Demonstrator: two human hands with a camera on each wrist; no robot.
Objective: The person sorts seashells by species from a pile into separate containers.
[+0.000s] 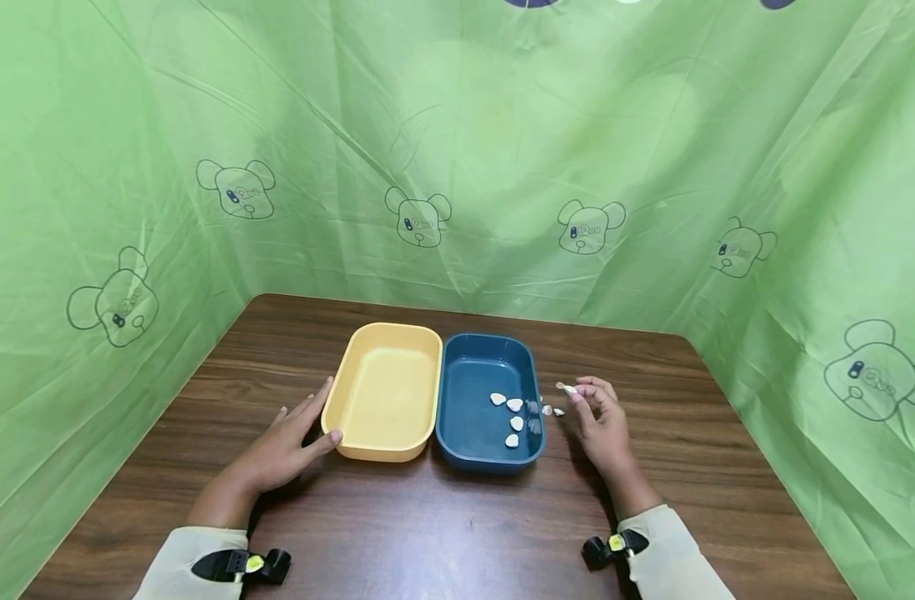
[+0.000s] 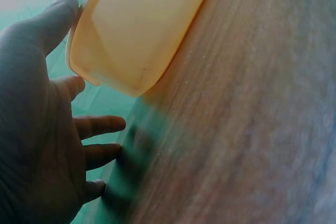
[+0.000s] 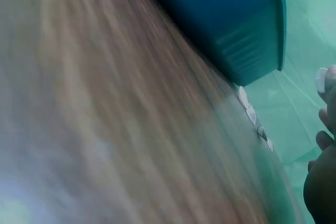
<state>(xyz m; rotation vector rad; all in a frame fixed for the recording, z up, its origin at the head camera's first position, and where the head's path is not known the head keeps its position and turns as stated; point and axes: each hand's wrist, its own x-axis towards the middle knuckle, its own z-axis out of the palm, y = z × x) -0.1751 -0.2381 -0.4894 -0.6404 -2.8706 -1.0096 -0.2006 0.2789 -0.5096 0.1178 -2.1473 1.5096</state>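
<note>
My left hand [image 1: 281, 450] rests against the left side of a yellow plastic tray [image 1: 381, 454], its fingers spread and thumb at the near corner. In the left wrist view, the thumb and forefinger of that hand [image 2: 39, 108] touch the tray's end. To the right of a blue tray [image 1: 490, 463], my right hand [image 1: 603, 425] pinches a small white shell [image 1: 570, 389] between thumb and fingers, above the table. Several white shells [image 1: 517, 423] lie inside the blue tray, toward its right side. A few more shells [image 1: 547, 410] lie on the table between that tray and my right hand.
Both trays stand side by side on a dark wood-grain table [image 1: 442, 533]. A green curtain [image 1: 487, 167] printed with bear heads hangs round the back and sides. Each wrist carries a black strapped camera [image 1: 277, 566].
</note>
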